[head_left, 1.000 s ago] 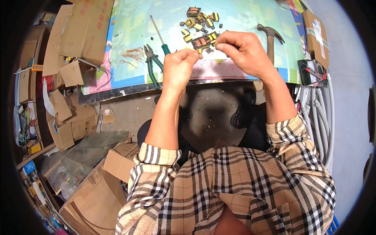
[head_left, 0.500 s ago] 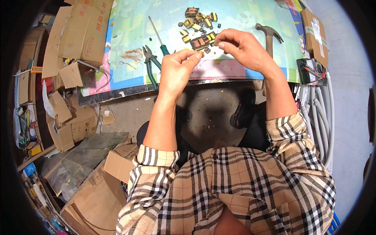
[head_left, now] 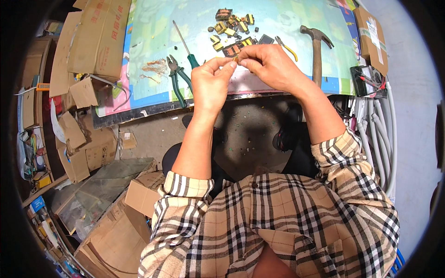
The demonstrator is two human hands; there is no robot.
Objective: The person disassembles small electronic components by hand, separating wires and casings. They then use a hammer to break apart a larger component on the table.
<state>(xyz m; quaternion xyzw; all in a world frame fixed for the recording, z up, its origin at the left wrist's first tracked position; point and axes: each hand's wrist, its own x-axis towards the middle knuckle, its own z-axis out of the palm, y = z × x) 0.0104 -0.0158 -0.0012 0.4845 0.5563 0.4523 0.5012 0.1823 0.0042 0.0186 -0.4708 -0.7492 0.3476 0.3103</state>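
My left hand [head_left: 211,81] pinches a small orange-yellow piece [head_left: 235,59] between thumb and fingertips, above the table's near edge. My right hand [head_left: 273,67] is closed at the other side of that piece, its fingertips meeting it; the piece is too small to name. Just beyond the hands lie several small black, yellow and copper-coloured blocks [head_left: 232,30], which look like little wound coils. Left of my left hand are a green-handled screwdriver [head_left: 192,60] and green-handled pliers [head_left: 177,76]. Small yellow-handled pliers [head_left: 288,48] and a claw hammer [head_left: 317,51] lie beyond and right of my right hand.
A patterned mat covers the table [head_left: 162,32]. On its left lies a tangle of copper wire [head_left: 155,67]. Cardboard boxes [head_left: 99,37] crowd the left side; another box [head_left: 371,41] and a meter with red leads [head_left: 368,81] sit at the right edge. Grey pipes [head_left: 380,139] stand below.
My right hand has come left and down, and its fingertips now meet the piece in my left hand. The small yellow-handled pliers have come into sight behind it.
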